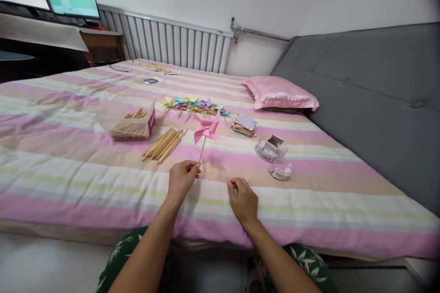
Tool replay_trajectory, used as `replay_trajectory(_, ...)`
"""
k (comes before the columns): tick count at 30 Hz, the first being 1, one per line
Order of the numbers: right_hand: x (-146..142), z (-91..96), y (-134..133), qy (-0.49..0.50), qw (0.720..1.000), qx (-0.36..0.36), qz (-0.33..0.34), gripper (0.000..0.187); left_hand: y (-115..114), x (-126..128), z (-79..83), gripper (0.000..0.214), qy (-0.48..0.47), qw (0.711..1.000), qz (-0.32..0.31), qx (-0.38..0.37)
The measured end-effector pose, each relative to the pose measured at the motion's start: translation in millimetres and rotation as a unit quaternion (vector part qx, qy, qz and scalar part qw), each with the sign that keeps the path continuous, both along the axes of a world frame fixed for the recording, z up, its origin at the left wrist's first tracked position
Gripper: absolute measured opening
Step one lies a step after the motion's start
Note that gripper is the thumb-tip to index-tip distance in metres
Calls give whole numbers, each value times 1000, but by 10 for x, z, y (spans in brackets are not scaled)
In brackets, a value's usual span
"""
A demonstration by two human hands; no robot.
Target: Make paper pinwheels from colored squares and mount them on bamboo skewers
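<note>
My left hand [183, 178] pinches the lower end of a wooden stick that carries a pink paper pinwheel [206, 130], held upright over the striped bedsheet [85, 165]. My right hand [242, 199] hovers just right of it with its fingers curled in, and nothing shows in them. A loose bundle of wooden sticks [165, 144] lies on the sheet ahead of my left hand. Behind the pinwheel, a row of finished pastel pinwheels [194, 106] rests on the bed.
A clear box of sticks [132, 123] stands at the left. A stack of coloured paper squares [244, 125] and two small clear containers [275, 158] lie to the right. A pink pillow [280, 94], grey headboard [378, 100], radiator and monitors are behind.
</note>
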State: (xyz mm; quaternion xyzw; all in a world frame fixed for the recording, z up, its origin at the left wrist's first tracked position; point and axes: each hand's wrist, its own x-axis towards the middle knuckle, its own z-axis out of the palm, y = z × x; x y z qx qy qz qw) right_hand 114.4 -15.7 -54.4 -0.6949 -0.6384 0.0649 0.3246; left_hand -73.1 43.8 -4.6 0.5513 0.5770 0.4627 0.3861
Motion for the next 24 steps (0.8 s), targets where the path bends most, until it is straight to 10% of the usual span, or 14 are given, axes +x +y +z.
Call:
replay_trajectory(13, -48, 320, 652, 4, 981, -191, -15, 20, 41, -133, 41, 26, 41, 999, 16, 4)
replay_trajectory(19, -31, 632, 1219, 177, 977, -111, 48, 8, 98, -204, 38, 25, 68, 997, 27, -15)
replay_trajectory(24, -137, 686, 1810, 402, 911, -43, 77, 30, 136, -262, -7, 26, 60, 997, 40, -21)
